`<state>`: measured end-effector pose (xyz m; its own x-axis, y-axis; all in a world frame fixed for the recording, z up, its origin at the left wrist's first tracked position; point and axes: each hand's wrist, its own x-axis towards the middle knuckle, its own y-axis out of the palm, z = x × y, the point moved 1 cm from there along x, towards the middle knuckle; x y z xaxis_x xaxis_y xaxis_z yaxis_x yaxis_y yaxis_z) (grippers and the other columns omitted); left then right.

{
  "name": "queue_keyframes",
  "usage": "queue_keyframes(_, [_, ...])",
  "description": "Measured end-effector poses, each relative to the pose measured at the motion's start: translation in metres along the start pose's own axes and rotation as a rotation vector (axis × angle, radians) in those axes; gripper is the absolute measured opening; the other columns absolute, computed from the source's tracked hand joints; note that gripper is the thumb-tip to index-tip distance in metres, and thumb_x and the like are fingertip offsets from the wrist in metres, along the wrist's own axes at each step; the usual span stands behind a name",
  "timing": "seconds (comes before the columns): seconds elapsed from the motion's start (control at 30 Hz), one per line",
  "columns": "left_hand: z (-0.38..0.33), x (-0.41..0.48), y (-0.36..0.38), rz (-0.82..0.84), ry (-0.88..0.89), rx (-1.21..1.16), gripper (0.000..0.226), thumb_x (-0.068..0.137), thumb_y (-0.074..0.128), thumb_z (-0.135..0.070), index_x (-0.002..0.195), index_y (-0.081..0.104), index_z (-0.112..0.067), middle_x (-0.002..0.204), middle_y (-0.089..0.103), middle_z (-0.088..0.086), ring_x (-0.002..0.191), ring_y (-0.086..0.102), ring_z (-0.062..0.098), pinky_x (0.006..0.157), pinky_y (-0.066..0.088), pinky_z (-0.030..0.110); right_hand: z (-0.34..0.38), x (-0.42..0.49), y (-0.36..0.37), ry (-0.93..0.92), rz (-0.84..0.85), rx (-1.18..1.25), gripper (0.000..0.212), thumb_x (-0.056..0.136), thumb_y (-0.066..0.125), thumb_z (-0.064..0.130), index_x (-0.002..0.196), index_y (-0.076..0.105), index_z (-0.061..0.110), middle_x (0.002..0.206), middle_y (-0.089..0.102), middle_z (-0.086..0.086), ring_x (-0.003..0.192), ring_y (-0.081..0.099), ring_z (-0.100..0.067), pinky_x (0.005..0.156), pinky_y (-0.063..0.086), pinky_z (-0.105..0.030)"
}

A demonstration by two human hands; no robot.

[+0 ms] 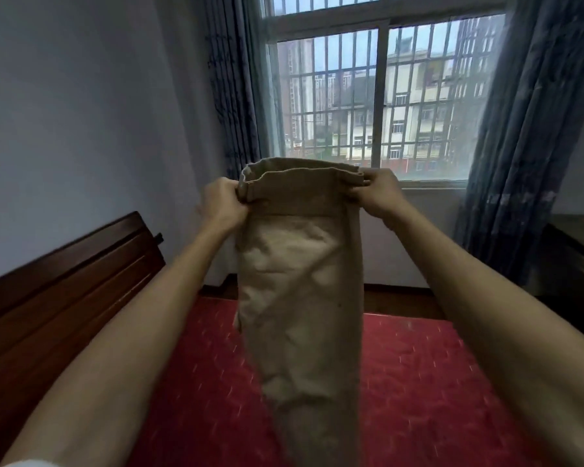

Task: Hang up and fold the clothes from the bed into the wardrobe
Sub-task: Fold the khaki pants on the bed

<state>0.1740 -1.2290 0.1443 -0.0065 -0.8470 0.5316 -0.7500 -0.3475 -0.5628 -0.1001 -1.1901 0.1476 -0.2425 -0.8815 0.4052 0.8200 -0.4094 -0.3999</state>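
In the head view, both bare arms reach forward. The left hand (224, 205) grips one end of the waistband of a pair of beige trousers (300, 281), with its fingers curled over the cloth and the thumb against a belt loop. The right hand (381, 194) pinches the other end the same way, so the waistband stretches between the two fists. The band's top edge gapes open just above the knuckles (a paler lining shows inside). The rest of the trousers hangs straight down between and below the hands, creased, and its lower part drops out of the bottom of the picture. Beneath the hands and the hanging cloth lies the bed (435, 382) with its red cover; I cannot tell whether the trousers touch it. Left of the left forearm runs the dark wooden headboard (64, 281). Beyond the hands is a barred window (385, 102), with blue curtains (526, 136) on either side.
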Motion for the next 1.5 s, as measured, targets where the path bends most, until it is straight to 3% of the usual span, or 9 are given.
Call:
queue_keyframes(0.13, [0.004,0.044,-0.042,-0.152,-0.028,0.031,0.037,0.078,0.081,-0.036,0.053,0.057,-0.021,0.067,0.066,0.008,0.063,0.056,0.015,0.057,0.044,0.033,0.033,0.044,0.037,-0.193,-0.051,0.001,0.025,0.079,0.061,0.001,0.07,0.061,0.024,0.08,0.064,-0.006,0.084,0.061,-0.026,0.081,0.052,-0.048])
queue_keyframes(0.3, [0.007,0.071,-0.089,-0.312,0.064,0.101,0.016,0.083,0.07,-0.015,0.071,0.071,-0.004,0.069,0.058,-0.001,0.069,0.048,0.007,0.058,0.037,0.028,0.064,0.06,0.063,-0.37,-0.074,0.162,0.033,0.081,0.05,-0.007,0.102,0.071,0.006,0.093,0.071,-0.016,0.088,0.065,-0.025,0.084,0.053,-0.045])
queue_keyframes(0.5, [0.024,0.031,-0.101,-0.282,0.156,0.031,0.018,0.085,0.063,-0.002,0.078,0.072,-0.016,0.069,0.061,-0.004,0.068,0.05,0.004,0.051,0.037,0.013,0.056,0.036,0.08,-0.442,0.063,0.25,0.032,0.089,0.06,-0.004,0.112,0.072,0.014,0.094,0.071,0.007,0.09,0.064,-0.001,0.084,0.052,-0.022])
queue_keyframes(0.7, [0.096,-0.06,-0.065,-0.154,-0.029,-0.031,0.005,0.079,0.071,-0.009,0.08,0.074,-0.005,0.072,0.068,0.001,0.067,0.063,0.005,0.067,0.057,0.029,-0.014,-0.055,0.1,-0.398,0.195,0.158,0.024,0.093,0.061,0.005,0.112,0.07,0.017,0.096,0.07,0.012,0.088,0.061,0.009,0.081,0.047,-0.013])
queue_keyframes(0.77, [0.137,-0.119,-0.039,-0.071,-0.038,-0.012,0.01,0.078,0.074,-0.014,0.085,0.075,-0.006,0.083,0.074,0.011,0.077,0.067,0.016,0.073,0.057,0.042,-0.062,-0.109,0.111,-0.304,0.278,0.153,0.024,0.093,0.061,0.006,0.11,0.07,0.021,0.097,0.071,0.015,0.09,0.063,0.006,0.082,0.048,-0.016])
queue_keyframes(0.93, [0.224,-0.318,0.032,0.226,-0.231,0.128,0.008,0.076,0.078,-0.017,0.083,0.074,-0.02,0.075,0.072,-0.008,0.068,0.064,0.006,0.062,0.051,0.03,-0.203,-0.275,0.156,0.056,0.509,0.131,0.041,0.091,0.064,0.001,0.104,0.066,0.039,0.097,0.071,0.019,0.091,0.064,0.005,0.081,0.048,-0.017])
queue_keyframes(1.13, [0.316,-0.53,0.101,0.631,-0.566,0.197,0.052,0.062,0.068,-0.078,0.086,0.061,-0.033,0.065,0.06,-0.011,0.067,0.062,0.014,0.055,0.043,0.03,-0.328,-0.466,0.195,0.405,0.696,0.051,0.036,0.088,0.07,0.004,0.104,0.068,0.036,0.103,0.073,0.015,0.099,0.066,0.003,0.089,0.052,-0.022])
queue_keyframes(1.37, [0.336,-0.719,0.138,0.724,-0.778,0.028,0.025,0.067,0.076,-0.066,0.072,0.061,-0.047,0.068,0.061,-0.021,0.059,0.056,-0.005,0.05,0.033,0.02,-0.418,-0.638,0.198,0.692,0.847,0.016,0.033,0.086,0.073,0.004,0.104,0.071,0.032,0.098,0.074,0.023,0.097,0.067,0.006,0.085,0.046,-0.01])
queue_keyframes(1.5, [0.337,-0.8,0.149,0.785,-0.902,0.002,0.023,0.072,0.079,-0.049,0.07,0.061,-0.035,0.07,0.059,-0.015,0.061,0.057,-0.002,0.052,0.04,0.027,-0.446,-0.719,0.188,0.829,0.919,-0.041,0.048,0.082,0.073,-0.004,0.108,0.072,0.037,0.105,0.073,0.022,0.106,0.067,0.001,0.092,0.047,-0.011])
